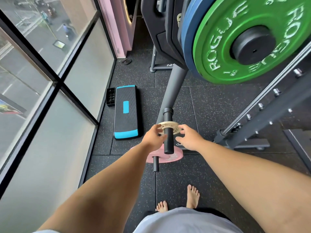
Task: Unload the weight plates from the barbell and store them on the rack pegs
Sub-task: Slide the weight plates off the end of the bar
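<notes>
A small gold plate (168, 126) sits on a black peg (168, 141) of the grey rack post (173, 88). My left hand (154, 137) grips its left edge, fingers curled around the rim. My right hand (189, 137) holds the right edge with curled fingers. A pink plate (175, 154) hangs on a lower peg (156, 163) just below my hands. Higher on the post, a large green plate (223, 52) hangs in front of blue plates (187, 47) and black plates (156, 27).
A black and blue step platform (126, 111) lies on the rubber floor beside the window wall (55, 78). The rack frame (262, 118) with bolts runs to the right. My bare feet (193, 196) stand close behind the pegs.
</notes>
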